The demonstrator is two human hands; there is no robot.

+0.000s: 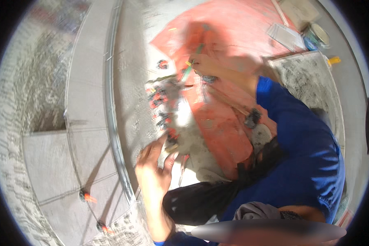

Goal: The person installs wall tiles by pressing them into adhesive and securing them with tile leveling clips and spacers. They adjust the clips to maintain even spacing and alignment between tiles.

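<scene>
My left hand (pixel 153 168) is at the lower middle, thumb and fingers closing round a small tan piece (pixel 171 148); blur hides its kind. Just beyond these fingers several small red-and-black tile levelling caps (pixel 158 99) lie in a loose row on the floor. Farther off, my right hand (pixel 201 64) reaches over a red sheet (pixel 227 135) with its fingers pinched. In that pinch is a thin green strip (pixel 187 74), and a small yellow bit (pixel 188 63) shows beside the fingertips. One more red-and-black cap (pixel 162 64) lies left of the right hand.
Grey tiles (pixel 90 160) run along the left, with orange-and-black levelling caps (pixel 86 195) standing in their joints. A metal strip (pixel 112 102) edges them. On the red sheet lies a long-handled tool (pixel 229 102). A bucket (pixel 317 35) and white tray (pixel 285 36) stand far right.
</scene>
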